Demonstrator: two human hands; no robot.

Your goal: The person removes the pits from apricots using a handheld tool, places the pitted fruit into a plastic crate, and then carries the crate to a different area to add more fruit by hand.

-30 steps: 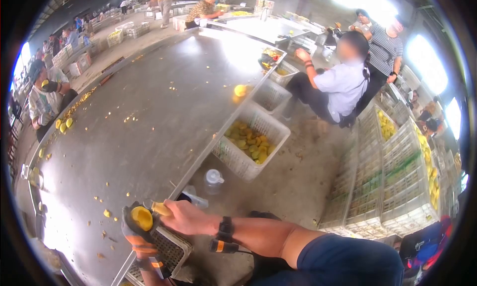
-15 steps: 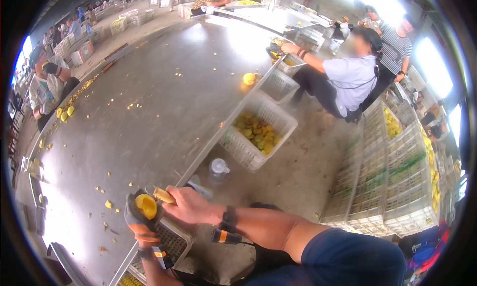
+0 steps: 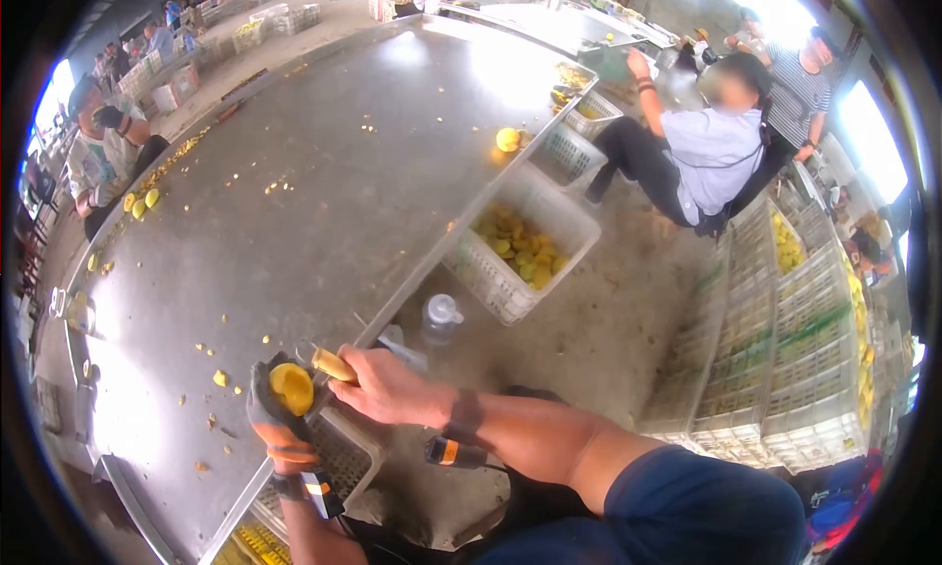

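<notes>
In the head view, my left hand (image 3: 270,426), in a dark glove with an orange cuff, is closed around a halved yellow peach (image 3: 292,389). The peach's cut, hollowed face points up. My right hand (image 3: 391,386), bare, grips the wooden handle of a pitting tool (image 3: 335,365). Its thin curved metal end sits just beside the peach's upper right rim. Both hands are over the near edge of the metal table (image 3: 255,281). A white crate (image 3: 361,445) stands below that edge, partly behind my forearms.
Fruit scraps (image 3: 220,378) lie on the table to the left. A crate of yellow halves (image 3: 589,222) and a clear plastic jug (image 3: 442,315) stand along the edge. A person in a light shirt (image 3: 721,153) sits beyond; stacked crates (image 3: 765,339) rise at right.
The camera view has shifted slightly. The tool's metal end now shows beside the peach, and the seated person's arm has lifted from the table edge. My grips look the same.
</notes>
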